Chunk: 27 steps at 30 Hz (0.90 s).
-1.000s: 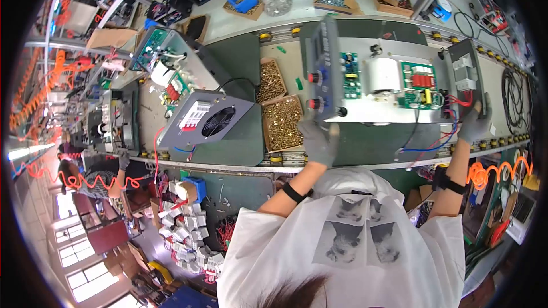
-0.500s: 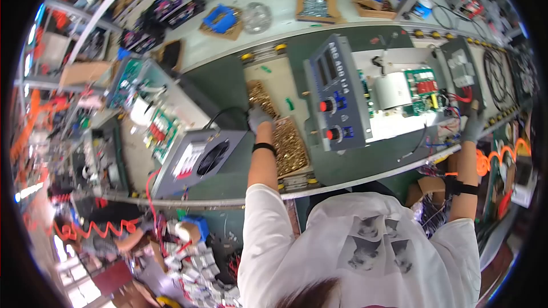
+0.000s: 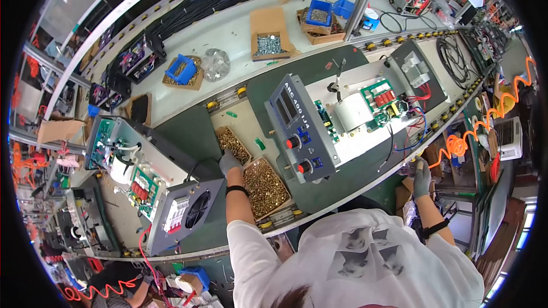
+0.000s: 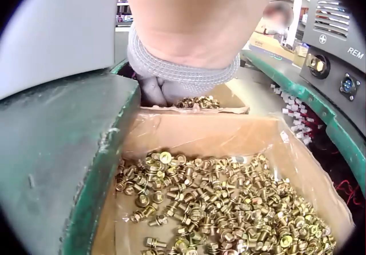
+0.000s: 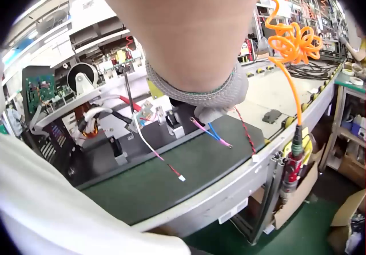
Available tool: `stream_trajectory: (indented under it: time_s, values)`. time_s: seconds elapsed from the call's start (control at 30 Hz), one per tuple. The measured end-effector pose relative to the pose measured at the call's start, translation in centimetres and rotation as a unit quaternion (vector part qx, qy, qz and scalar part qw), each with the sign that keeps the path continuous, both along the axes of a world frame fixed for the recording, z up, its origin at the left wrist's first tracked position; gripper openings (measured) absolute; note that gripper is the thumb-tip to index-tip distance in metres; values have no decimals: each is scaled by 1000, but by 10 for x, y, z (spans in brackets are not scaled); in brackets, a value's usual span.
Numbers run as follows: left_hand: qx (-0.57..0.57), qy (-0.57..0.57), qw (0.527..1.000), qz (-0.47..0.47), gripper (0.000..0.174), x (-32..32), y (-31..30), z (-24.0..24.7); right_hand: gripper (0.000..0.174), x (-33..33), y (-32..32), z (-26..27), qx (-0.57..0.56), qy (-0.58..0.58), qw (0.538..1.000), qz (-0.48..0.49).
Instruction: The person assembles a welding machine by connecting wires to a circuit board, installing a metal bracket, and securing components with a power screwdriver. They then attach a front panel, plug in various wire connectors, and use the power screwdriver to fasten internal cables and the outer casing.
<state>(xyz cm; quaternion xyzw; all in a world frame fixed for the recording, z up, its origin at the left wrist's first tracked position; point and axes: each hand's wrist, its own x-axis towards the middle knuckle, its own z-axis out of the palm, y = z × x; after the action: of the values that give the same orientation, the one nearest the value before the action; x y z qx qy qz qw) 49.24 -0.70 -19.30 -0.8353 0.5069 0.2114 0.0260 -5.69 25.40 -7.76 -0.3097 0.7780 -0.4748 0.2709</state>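
Right hand now away from rear panel — left hand at bolts

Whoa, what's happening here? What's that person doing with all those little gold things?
Someone in gloves has their left hand down at the smaller box of gold-coloured bolts; you can't see whether it holds any. A bigger box of bolts sits right beside it. The right hand is by the worktable's edge, and its grip is unclear. Two machines stand open, with their insides showing.
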Motion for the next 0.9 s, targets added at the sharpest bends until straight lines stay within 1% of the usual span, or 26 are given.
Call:
stream_trajectory:
  time_s: [0.03, 0.07, 0.1, 0.13, 0.2, 0.23, 0.27, 0.3, 0.33, 0.4, 0.43, 0.47, 0.53, 0.57, 0.63, 0.67, 0.7, 0.73, 0.77, 0.8, 0.83, 0.87, 0.9]
  values:
    - [27, -6, 999, -19, 36, 3, -1, -2, 37, 0, 5, -4, -4, 2, 1000, -3]
    - [55, -12, 998, -37, 39, 6, 0, -4, 35, -2, 9, -6, 30, 37, 999, 5]
    - [45, -22, 997, -50, 38, 7, 0, -11, 33, -6, 15, -9, 63, 72, 995, 13]
    - [43, -20, 998, -51, 38, 5, 1, -5, 33, -14, 23, -18, 61, 74, 995, 12]
    - [49, -37, 997, -55, 39, -2, 4, 5, 31, -31, 38, -33, 133, 90, 987, 3]
    - [47, -35, 997, -55, 39, 0, 1, -6, 31, -34, 43, -34, 131, 92, 987, 3]
    - [52, -41, 997, -45, 41, 4, -3, -23, 31, -37, 49, -36, 159, 86, 983, 1]
    - [58, -48, 996, -36, 43, 4, -2, -26, 30, -37, 54, -37, 188, 79, 979, -1]
    - [59, -49, 996, -36, 43, 4, -2, -30, 30, -37, 58, -39, 189, 78, 979, -1]
    - [30, -27, 999, 35, 49, -1, -6, -32, 29, -36, 65, -43, 184, 44, 982, -18]
    - [47, -14, 998, 40, 52, -1, -7, -30, 29, -35, 66, -45, 184, 43, 982, -20]
    - [48, -15, 998, 37, 52, 0, -5, -28, 29, -33, 69, -46, 180, 40, 983, -18]
    - [43, -36, 997, -43, 56, 1, 7, -19, 29, -25, 78, -42, 184, 33, 982, -21]
    - [47, -39, 997, -49, 56, 2, 11, -18, 29, -20, 80, -40, 181, 37, 983, -13]
    - [-54, -25, 997, -40, 48, 4, 18, -17, 29, -17, 89, -44, 176, 49, 983, -8]
    - [-51, -28, 997, -47, 48, 7, 19, -28, 29, -17, 92, -44, 179, 45, 983, -14]
    - [-197, 129, 971, 35, 39, 10, 20, -48, 29, -17, 96, -44, 207, 46, 977, -34]
    - [-331, 279, 894, 117, 31, 8, 24, -47, 29, -18, 102, -43, 235, 47, 969, -52]
    - [-329, 277, 895, 113, 31, 6, 33, -45, 29, -35, 116, -66, 266, 71, 959, -70]
    - [-327, 435, 813, 207, 25, -4, 47, -18, 29, -41, 123, -72, 267, 67, 959, -71]
    - [-313, 574, 698, 292, 21, -13, 59, 8, 30, -46, 127, -77, 303, 44, 947, -95]
    - [-316, 571, 700, 291, 21, -17, 76, 24, 31, -55, 130, -83, 337, 22, 934, -117]
    - [-245, 719, 569, 315, 20, -19, 99, 37, 35, -83, 145, -114, 361, 17, 926, -111]
